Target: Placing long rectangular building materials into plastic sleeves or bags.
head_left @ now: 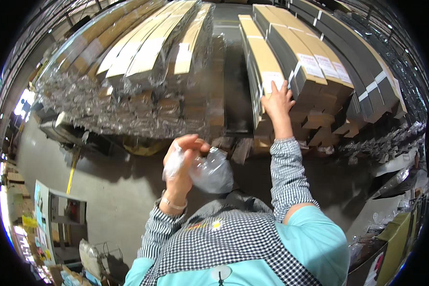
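My left hand (178,164) is closed around a crumpled piece of clear plastic film (213,172), which hangs out to its right in front of my apron. With fingers spread, my right hand (278,101) lies on the near end of a long, narrow cardboard bundle (257,59), touching a white label (272,78) there. Right beside that bundle is a wider stack of long cardboard strips (300,52), strapped with white bands and labelled at the near end.
On the left, long cardboard packs (148,52) lie stacked under torn clear wrap (114,107). More dark strapped strips (362,71) are stacked at far right. Grey floor (114,205) lies below left, with a cabinet (57,214) and a chair (93,257). An olive box (395,243) stands lower right.
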The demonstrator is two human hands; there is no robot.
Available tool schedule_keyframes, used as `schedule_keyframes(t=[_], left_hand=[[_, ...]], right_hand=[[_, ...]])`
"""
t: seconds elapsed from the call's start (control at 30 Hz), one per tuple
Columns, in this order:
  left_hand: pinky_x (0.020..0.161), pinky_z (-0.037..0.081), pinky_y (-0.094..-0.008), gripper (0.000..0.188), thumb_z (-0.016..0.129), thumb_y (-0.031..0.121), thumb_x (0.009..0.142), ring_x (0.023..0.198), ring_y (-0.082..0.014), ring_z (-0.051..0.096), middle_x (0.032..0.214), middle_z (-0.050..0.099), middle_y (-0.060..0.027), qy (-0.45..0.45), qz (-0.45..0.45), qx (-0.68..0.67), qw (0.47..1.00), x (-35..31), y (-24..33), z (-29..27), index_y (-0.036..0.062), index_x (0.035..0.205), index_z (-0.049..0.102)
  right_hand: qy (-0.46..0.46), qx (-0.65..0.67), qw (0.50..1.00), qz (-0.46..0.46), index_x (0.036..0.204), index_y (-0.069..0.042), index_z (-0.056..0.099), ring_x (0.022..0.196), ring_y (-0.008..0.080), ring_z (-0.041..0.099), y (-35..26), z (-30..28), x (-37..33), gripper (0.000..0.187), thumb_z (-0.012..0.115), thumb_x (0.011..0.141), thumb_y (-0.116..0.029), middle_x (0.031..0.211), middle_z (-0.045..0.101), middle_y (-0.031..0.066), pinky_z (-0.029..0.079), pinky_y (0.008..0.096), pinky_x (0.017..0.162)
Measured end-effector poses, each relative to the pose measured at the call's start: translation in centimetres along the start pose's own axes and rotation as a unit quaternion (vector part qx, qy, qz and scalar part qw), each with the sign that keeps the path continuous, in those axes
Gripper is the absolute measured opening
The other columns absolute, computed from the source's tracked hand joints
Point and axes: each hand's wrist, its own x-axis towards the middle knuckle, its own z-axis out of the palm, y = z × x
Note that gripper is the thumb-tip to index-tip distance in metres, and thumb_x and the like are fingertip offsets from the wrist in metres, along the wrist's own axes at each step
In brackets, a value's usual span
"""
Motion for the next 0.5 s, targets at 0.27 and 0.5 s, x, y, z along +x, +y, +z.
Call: schedule_keyframes(t=[0.27,0.5], left_hand=[[0.069,0.047,-0.0202,0.044,0.068,0.032,0.093,0.081,-0.0070,0.056,0.111,0.064,-0.0107,-0.012,-0.048,-0.088,0.995,-0.4,-0.7,3.2,0.0039,0.125,0.056],[0.072,0.049,-0.0238,0.043,0.075,0.026,0.087,0.078,-0.0088,0.058,0.111,0.065,-0.0082,-0.026,-0.046,-0.054,0.997,1.0,-5.3,10.3,0.0025,0.120,0.060]], right_hand=[[-0.065,0.263,0.932,-0.240,0.110,-0.002,0.069,0.131,0.0350,0.043,3.0,-11.0,-13.1,0.039,0.068,0.086,-0.033,0.134,0.057,0.0162,0.032,0.0458,0.108],[-0.128,0.641,0.749,-0.104,0.086,0.000,0.060,0.081,0.0103,0.054,2.1,-12.6,-15.2,0.022,0.074,0.088,-0.018,0.088,0.060,0.0036,0.044,0.0250,0.075]])
